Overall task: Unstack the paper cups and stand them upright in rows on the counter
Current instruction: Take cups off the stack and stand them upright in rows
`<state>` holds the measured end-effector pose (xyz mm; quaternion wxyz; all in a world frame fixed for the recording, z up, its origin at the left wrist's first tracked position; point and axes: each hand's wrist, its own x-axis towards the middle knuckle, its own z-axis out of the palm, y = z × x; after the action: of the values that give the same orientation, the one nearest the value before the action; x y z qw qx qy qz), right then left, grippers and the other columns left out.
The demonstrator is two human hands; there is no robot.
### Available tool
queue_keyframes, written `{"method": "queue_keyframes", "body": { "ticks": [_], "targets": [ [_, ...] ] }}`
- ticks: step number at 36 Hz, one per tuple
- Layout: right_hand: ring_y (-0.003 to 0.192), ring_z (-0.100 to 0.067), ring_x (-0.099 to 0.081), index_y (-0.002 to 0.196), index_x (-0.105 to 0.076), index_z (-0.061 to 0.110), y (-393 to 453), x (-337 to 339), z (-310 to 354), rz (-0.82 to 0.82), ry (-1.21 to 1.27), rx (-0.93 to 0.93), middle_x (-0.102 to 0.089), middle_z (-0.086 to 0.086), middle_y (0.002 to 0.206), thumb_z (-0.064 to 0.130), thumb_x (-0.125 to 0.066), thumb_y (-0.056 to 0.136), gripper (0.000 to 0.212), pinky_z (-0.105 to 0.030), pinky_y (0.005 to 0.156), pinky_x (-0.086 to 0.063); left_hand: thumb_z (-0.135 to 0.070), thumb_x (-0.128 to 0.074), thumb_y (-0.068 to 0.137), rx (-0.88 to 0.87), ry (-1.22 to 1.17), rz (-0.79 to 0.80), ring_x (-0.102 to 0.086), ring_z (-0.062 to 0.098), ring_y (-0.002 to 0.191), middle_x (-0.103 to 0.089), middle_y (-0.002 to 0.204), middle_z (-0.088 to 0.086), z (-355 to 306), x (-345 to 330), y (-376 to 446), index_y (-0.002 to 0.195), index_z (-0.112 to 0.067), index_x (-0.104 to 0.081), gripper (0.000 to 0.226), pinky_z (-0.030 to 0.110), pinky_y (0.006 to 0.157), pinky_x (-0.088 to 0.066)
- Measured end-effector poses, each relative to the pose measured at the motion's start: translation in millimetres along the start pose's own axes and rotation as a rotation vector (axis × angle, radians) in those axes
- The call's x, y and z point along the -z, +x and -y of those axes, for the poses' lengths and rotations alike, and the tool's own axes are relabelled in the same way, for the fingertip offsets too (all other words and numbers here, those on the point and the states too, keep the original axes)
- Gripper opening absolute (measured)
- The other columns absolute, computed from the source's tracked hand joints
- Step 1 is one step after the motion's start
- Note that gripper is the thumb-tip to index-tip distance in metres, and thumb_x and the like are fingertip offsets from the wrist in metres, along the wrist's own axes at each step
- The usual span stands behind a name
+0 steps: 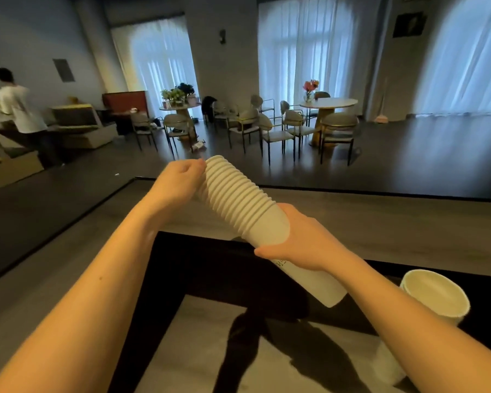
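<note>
A long stack of white paper cups [238, 199] is held tilted above the counter [380, 236], rims pointing up and away to the left. My right hand [301, 245] wraps around the stack's middle. My left hand [179, 180] pinches the rim end at the top of the stack. The stack's closed bottom end [323, 290] sticks out below my right hand. A second white cup stack [434, 296] lies or leans at the right, its open mouth facing me, partly hidden by my right forearm.
The grey wood-look counter runs across the view with a dark raised edge and a lower grey surface [210, 350] near me. Beyond it are tables, chairs [278, 134] and curtained windows. A person [20, 114] stands far left.
</note>
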<state>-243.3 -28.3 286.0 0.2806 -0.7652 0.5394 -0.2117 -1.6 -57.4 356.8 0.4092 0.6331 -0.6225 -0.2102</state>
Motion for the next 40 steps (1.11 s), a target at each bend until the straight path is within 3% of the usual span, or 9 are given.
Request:
{"method": "queue_keyframes", "body": {
  "ticks": [5, 10, 14, 17, 19, 22, 24, 30, 40],
  "targets": [
    [0.108, -0.016, -0.053, 0.150, -0.026, 0.037, 29, -20, 18, 0.004, -0.018, -0.017, -0.051, 0.010, 0.122, 0.055, -0.081, 0.071, 0.098, -0.038, 0.089, -0.050, -0.036, -0.049, 0.100, 0.000, -0.011, 0.147, -0.067, 0.010, 0.095, -0.074, 0.100, -0.007, 21, 35, 15, 0.100, -0.026, -0.072, 0.025, 0.033, 0.089, -0.053],
    [0.108, -0.013, -0.051, 0.149, -0.029, 0.037, 55, -45, 37, 0.004, 0.014, -0.002, -0.047, 0.015, 0.119, 0.053, -0.083, 0.071, 0.097, -0.034, 0.086, -0.046, -0.035, -0.059, 0.095, -0.005, -0.014, 0.112, -0.065, 0.009, 0.094, -0.073, 0.097, -0.007, 44, 66, 36, 0.099, -0.025, -0.073, 0.017, 0.025, 0.076, -0.050],
    [0.109, -0.013, -0.053, 0.147, -0.030, 0.041, 77, -64, 50, -0.003, 0.038, -0.002, -0.051, 0.016, 0.123, 0.055, -0.083, 0.067, 0.097, -0.035, 0.087, -0.049, -0.034, -0.064, 0.091, 0.002, -0.072, -0.049, -0.064, 0.013, 0.097, -0.069, 0.100, -0.005, 63, 99, 61, 0.106, -0.021, -0.070, 0.021, 0.031, 0.079, -0.052],
    [0.108, -0.012, -0.053, 0.147, -0.029, 0.040, 99, -72, 63, 0.010, 0.044, -0.023, -0.051, 0.015, 0.121, 0.054, -0.084, 0.067, 0.097, -0.035, 0.087, -0.049, -0.033, -0.062, 0.091, -0.064, -0.072, -0.267, -0.065, 0.018, 0.093, -0.066, 0.092, -0.003, 76, 133, 86, 0.098, -0.027, -0.064, 0.010, 0.039, 0.079, -0.057],
    [0.109, -0.013, -0.053, 0.147, -0.030, 0.037, 107, -76, 68, 0.015, 0.039, -0.034, -0.051, 0.014, 0.122, 0.054, -0.084, 0.067, 0.097, -0.036, 0.088, -0.049, -0.032, -0.060, 0.092, -0.073, -0.057, -0.411, -0.063, 0.020, 0.092, -0.064, 0.091, -0.004, 86, 154, 98, 0.105, -0.025, -0.064, 0.016, 0.039, 0.077, -0.057],
    [0.112, -0.014, -0.053, 0.146, -0.032, 0.035, 128, -83, 73, -0.007, 0.040, -0.059, -0.050, 0.015, 0.123, 0.056, -0.083, 0.067, 0.096, -0.039, 0.092, -0.050, -0.036, -0.057, 0.093, -0.065, 0.233, -0.546, -0.060, 0.029, 0.105, -0.067, 0.109, 0.006, 114, 170, 129, 0.123, -0.020, -0.063, 0.035, 0.048, 0.095, -0.043],
    [0.113, -0.014, -0.054, 0.143, -0.037, 0.036, 141, -89, 78, -0.029, 0.071, -0.075, -0.052, 0.016, 0.124, 0.060, -0.083, 0.064, 0.095, -0.040, 0.091, -0.050, -0.036, -0.056, 0.094, -0.071, 0.453, -0.487, -0.058, 0.034, 0.108, -0.068, 0.111, 0.009, 135, 163, 145, 0.122, -0.019, -0.063, 0.033, 0.046, 0.095, -0.031],
    [0.108, -0.014, -0.057, 0.137, -0.043, 0.033, 180, -113, 95, -0.075, 0.216, -0.119, -0.057, 0.013, 0.122, 0.061, -0.083, 0.060, 0.092, -0.037, 0.080, -0.048, -0.032, -0.057, 0.094, -0.173, 0.736, -0.270, -0.060, 0.026, 0.086, -0.065, 0.080, -0.001, 191, 125, 178, 0.088, -0.021, -0.063, 0.015, 0.040, 0.083, -0.024],
    [0.103, -0.010, -0.055, 0.142, -0.037, 0.033, 242, -121, 101, -0.095, 0.265, -0.206, -0.054, 0.014, 0.119, 0.057, -0.084, 0.066, 0.093, -0.034, 0.081, -0.047, -0.031, -0.057, 0.094, -0.313, 0.797, -0.297, -0.063, 0.030, 0.094, -0.072, 0.096, 0.007, 240, 101, 261, 0.103, -0.018, -0.068, 0.019, 0.048, 0.103, -0.028]
  ]
}}
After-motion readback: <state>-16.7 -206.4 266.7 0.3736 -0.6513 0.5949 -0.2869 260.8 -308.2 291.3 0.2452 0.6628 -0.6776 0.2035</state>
